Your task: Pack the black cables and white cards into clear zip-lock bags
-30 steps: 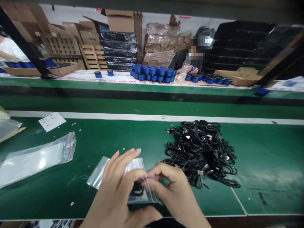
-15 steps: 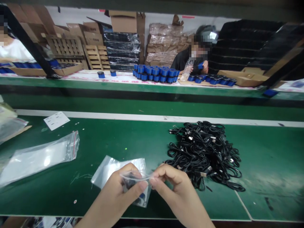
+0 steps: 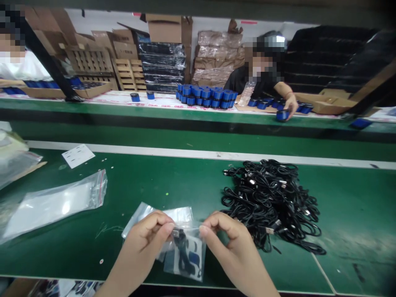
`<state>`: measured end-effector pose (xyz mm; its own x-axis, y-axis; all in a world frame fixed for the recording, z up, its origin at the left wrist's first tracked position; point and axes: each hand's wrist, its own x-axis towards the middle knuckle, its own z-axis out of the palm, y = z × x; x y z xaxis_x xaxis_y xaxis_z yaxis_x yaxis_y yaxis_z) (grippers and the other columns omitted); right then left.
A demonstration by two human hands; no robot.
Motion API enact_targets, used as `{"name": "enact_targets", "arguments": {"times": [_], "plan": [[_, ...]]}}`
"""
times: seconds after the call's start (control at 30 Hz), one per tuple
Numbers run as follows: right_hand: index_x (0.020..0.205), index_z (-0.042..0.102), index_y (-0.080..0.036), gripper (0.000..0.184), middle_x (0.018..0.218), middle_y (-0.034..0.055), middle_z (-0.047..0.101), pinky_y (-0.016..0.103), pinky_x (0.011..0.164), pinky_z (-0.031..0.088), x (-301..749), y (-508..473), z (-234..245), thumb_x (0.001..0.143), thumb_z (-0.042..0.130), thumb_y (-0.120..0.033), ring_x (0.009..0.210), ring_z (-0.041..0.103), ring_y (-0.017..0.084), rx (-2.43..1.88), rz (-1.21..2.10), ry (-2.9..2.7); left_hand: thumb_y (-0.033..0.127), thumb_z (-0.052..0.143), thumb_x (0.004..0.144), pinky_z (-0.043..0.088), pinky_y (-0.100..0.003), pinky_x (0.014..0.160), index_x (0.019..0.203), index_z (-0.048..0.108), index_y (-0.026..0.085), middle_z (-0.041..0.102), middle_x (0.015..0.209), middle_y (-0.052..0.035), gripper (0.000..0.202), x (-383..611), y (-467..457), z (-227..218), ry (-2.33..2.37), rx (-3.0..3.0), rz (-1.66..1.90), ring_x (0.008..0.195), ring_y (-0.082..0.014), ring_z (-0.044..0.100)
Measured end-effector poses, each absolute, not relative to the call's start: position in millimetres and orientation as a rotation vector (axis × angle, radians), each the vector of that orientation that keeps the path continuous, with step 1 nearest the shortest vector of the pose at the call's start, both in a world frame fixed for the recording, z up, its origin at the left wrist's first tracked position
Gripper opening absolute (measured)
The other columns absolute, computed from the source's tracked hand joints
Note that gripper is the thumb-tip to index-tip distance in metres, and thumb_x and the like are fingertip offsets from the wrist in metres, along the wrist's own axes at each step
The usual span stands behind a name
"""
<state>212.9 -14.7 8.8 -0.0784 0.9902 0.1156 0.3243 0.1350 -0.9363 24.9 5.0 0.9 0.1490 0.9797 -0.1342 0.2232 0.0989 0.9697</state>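
Between my hands is a small clear plastic bag [image 3: 198, 259] with a black USB cable [image 3: 183, 253] and a printed card inside. My left hand [image 3: 148, 241] pinches the bag's upper left corner between thumb and forefinger. At the upper right corner, my right hand [image 3: 230, 243] pinches the same edge. The bag hangs low over the front of the green table. Behind it and partly under my left hand lie several flat clear bags [image 3: 182, 213]. To the right of my right hand spreads a heap of coiled black USB cables [image 3: 272, 202].
A large clear bag [image 3: 58, 202] lies at left, with a white card [image 3: 78, 156] behind it. Across the table, a raised shelf holds stacked blue cylinders [image 3: 206, 97]. A co-worker's hand [image 3: 291, 105] holds one blue cylinder there. Below the front edge, a box [image 3: 66, 288] holds printed pieces.
My hands have moved apart along the bag's top edge, and its opening, bowed before, is now stretched flat. The co-worker's arm has reached out to the shelf edge with a blue cylinder.
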Motion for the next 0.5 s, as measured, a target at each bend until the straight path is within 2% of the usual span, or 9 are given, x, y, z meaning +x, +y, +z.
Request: {"name": "enact_targets", "arguments": {"times": [0.17, 0.27, 0.4, 0.5], "plan": [[0.073, 0.061, -0.019, 0.013, 0.067, -0.0022, 0.057, 0.022, 0.059, 0.042, 206.4, -13.8, 5.0, 0.084, 0.055, -0.019, 0.062, 0.053, 0.013, -1.319, 1.025, -1.538, 0.03, 0.054, 0.084, 0.041, -0.019, 0.05, 0.069, 0.06, 0.021, 0.055, 0.066, 0.0033, 0.018, 23.6, 4.7, -1.0, 1.377, 1.589, 0.929, 0.054, -0.0102, 0.051], [0.069, 0.06, -0.019, 0.017, 0.065, -0.0027, 0.055, 0.022, 0.057, 0.04, 205.7, -14.0, 1.0, 0.085, 0.054, -0.02, 0.06, 0.052, 0.012, -1.335, 0.997, -1.514, 0.033, 0.053, 0.084, 0.044, -0.02, 0.052, 0.07, 0.062, 0.021, 0.057, 0.067, 0.002, 0.021, 21.7, 6.7, -0.2, 1.354, 1.564, 0.849, 0.058, -0.0119, 0.054], [0.07, 0.06, -0.02, 0.017, 0.065, -0.0028, 0.055, 0.023, 0.058, 0.039, 209.2, -14.7, -0.7, 0.086, 0.053, -0.022, 0.06, 0.051, 0.013, -1.356, 1.001, -1.523, 0.038, 0.052, 0.085, 0.05, -0.026, 0.064, 0.075, 0.066, 0.019, 0.06, 0.073, -0.0014, 0.025, 15.1, 12.1, 1.6, 1.272, 1.499, 0.66, 0.07, -0.0164, 0.059], [0.071, 0.059, -0.02, 0.018, 0.065, -0.0028, 0.055, 0.023, 0.058, 0.039, 211.2, -14.9, 0.3, 0.087, 0.053, -0.024, 0.061, 0.052, 0.013, -1.371, 1.009, -1.542, 0.038, 0.055, 0.083, 0.05, -0.025, 0.06, 0.075, 0.068, 0.019, 0.061, 0.074, -0.0018, 0.024, 10.4, 15.5, 3.2, 1.241, 1.508, 0.591, 0.068, -0.016, 0.058]]}}
